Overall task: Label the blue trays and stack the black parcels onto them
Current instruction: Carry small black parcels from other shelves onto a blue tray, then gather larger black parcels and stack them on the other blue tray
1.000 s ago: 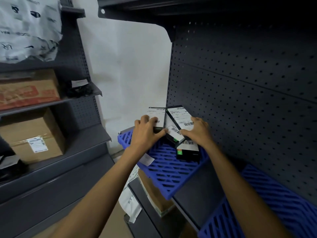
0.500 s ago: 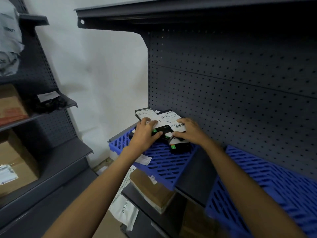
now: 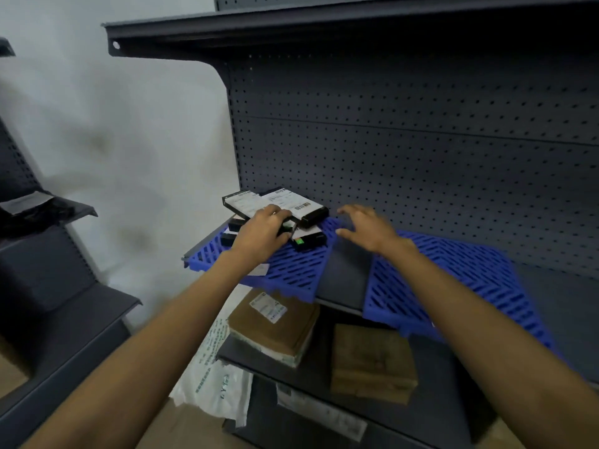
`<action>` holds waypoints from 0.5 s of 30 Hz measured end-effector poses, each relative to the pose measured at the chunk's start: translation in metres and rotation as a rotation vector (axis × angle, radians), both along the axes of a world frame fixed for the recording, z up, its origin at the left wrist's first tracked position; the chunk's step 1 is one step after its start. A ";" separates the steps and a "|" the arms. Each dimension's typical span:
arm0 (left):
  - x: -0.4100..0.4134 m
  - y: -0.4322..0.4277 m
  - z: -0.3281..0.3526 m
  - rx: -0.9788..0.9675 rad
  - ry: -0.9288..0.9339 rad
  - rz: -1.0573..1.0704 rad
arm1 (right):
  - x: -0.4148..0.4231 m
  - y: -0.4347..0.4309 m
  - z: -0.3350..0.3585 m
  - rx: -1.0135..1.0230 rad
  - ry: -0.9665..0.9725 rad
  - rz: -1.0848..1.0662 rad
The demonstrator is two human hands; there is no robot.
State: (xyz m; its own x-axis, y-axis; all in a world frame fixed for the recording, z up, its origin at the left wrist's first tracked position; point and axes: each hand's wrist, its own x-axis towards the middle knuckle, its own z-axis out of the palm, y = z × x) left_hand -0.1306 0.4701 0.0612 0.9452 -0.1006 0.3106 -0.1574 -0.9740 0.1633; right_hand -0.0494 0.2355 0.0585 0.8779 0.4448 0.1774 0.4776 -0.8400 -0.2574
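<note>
Several black parcels [image 3: 293, 207] with white barcode labels lie in a loose pile on the left blue tray [image 3: 291, 273], at the left end of the grey shelf. My left hand [image 3: 264, 234] rests on the pile, fingers curled over a parcel. My right hand [image 3: 368, 226] hovers just right of the pile with fingers spread and nothing in it. A second blue tray [image 3: 470, 280] lies to the right on the same shelf, under my right forearm, with nothing on it. A small white label [image 3: 259, 270] shows on the left tray beside my left wrist.
A dark perforated back panel [image 3: 421, 150] rises behind the trays, with another shelf [image 3: 291, 30] overhead. On the shelf below sit two brown cardboard parcels [image 3: 275, 322] [image 3: 372, 364]. White plastic bags [image 3: 214, 377] lie on the floor. Another shelving unit [image 3: 48, 286] stands at left.
My right hand has come off the parcels and moved right, fingers spread. The left hand stays on the pile. The view has swung right, showing more of the second tray.
</note>
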 end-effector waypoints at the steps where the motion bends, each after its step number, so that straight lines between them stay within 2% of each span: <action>1: -0.001 -0.009 0.000 0.015 -0.002 -0.024 | -0.010 -0.013 -0.001 -0.027 -0.021 -0.026; 15: -0.014 -0.213 0.009 0.059 0.002 -0.413 | -0.135 -0.203 0.018 -0.126 -0.054 -0.345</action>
State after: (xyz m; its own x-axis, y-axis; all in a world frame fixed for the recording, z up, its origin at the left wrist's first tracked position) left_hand -0.1445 0.2569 0.0700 0.8222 -0.4891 0.2911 -0.5366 -0.8367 0.1099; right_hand -0.1848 0.0321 0.0761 0.9708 0.1460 0.1904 0.1713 -0.9774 -0.1239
